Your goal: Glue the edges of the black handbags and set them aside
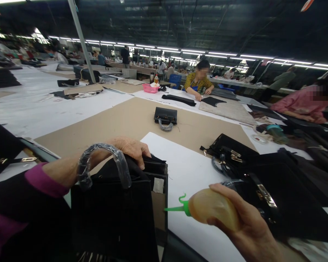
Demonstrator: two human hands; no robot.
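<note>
In front of me stands a black handbag [112,214], its arched handle [84,163] wrapped in clear plastic. My left hand [132,149] reaches past the handle and grips the bag's top edge, fingers bent over it. At the bag's right side the edge panel gapes and shows a brown inner surface [159,209] and a small pale patch [158,185]. My right hand [243,214] is wrapped round a squeeze bottle [214,207] of yellowish liquid with a green nozzle. The bottle lies sideways, its nozzle tip at the open side of the bag.
More black handbags [273,189] with gold clasps lie to the right. A small black bag [165,115] sits on brown board [120,116] ahead. A pink basket [150,88] stands farther back. Co-workers sit across the table, one in a yellow patterned top [192,82], another in pink [295,102].
</note>
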